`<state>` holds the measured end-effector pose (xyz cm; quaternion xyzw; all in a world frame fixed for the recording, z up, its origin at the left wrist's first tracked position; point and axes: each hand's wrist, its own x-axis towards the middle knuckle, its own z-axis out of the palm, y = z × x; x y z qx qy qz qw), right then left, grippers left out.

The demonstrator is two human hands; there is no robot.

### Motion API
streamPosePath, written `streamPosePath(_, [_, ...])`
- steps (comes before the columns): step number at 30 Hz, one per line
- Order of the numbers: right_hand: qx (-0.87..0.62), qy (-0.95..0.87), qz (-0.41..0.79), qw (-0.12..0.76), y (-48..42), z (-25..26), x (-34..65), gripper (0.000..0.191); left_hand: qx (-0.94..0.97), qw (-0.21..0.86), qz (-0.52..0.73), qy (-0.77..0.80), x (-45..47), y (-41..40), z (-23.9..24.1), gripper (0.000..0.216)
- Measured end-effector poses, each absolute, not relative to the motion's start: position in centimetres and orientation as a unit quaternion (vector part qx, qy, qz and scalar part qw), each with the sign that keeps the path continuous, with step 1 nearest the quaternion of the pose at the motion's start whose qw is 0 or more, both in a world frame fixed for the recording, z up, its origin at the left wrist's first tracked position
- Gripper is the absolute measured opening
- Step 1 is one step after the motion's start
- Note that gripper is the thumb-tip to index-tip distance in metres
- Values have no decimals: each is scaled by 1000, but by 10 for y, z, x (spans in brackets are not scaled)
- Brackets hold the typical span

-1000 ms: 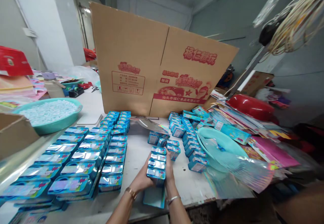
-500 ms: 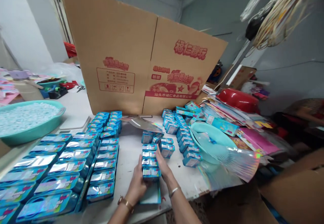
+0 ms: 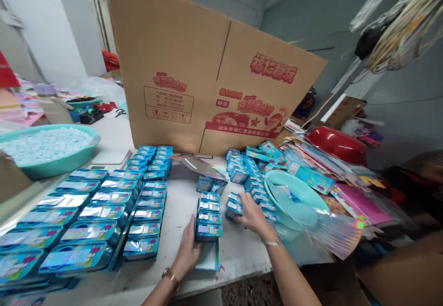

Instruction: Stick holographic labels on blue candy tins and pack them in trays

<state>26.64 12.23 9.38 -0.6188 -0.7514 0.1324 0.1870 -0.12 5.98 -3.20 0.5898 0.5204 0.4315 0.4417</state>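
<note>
My left hand [image 3: 188,246] lies along the left side of a short row of small blue boxes [image 3: 209,217] with shiny tops, its fingers stretched out against them. Under the near end of that row shows a flat light-blue carton piece [image 3: 208,257]. To the right, my right hand [image 3: 253,213] is closed around a small group of blue boxes [image 3: 234,204], apart from the row. Its fingers partly hide them. Behind the row are a couple of loose blue boxes [image 3: 205,183] below a curved clear plastic sheet [image 3: 199,165].
Blue packs [image 3: 100,211] stand in several rows on the left. A brown cardboard panel [image 3: 173,57] rises behind. Far left is a teal basin [image 3: 62,165] of pale pieces; on the right, more boxes [image 3: 254,179], a teal bowl [image 3: 277,181] and a red basin [image 3: 335,144].
My right hand has left the side of the row, moved right and closed on the separate group of boxes. My left hand stays by the row. The view has shifted slightly.
</note>
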Motion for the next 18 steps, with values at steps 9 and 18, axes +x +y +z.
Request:
streamPosePath(9, [-517, -777, 300, 200, 5, 141, 227, 84, 508, 507, 470, 513, -2, -4, -32, 60])
streamPosePath(18, [-517, -804, 235, 176, 13, 85, 158, 101, 548, 522, 443, 481, -12, -4, -36, 65])
